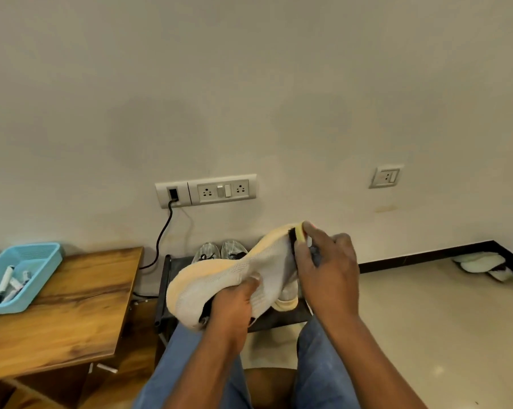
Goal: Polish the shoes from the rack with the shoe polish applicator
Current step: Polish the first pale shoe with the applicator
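**Brushing a pale shoe over your lap**

Your left hand (234,302) grips a white knit shoe (234,276) at its opening, holding it over your knees in front of the rack (172,278). Your right hand (326,270) pinches a yellow applicator (300,233), its dark bristles against the toe. A second pair (221,251) sits on the rack. A blue basket (42,261) rests on the wooden tabletop (81,314) to your left.

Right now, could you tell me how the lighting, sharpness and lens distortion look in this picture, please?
Head view: soft, even light, no hard glare; faint grey shadow patches on the wall. Wide-angle bending curves the black skirting and tilts the wooden table. The shoe and both hands look slightly soft; the blue tray at the edge is stretched.
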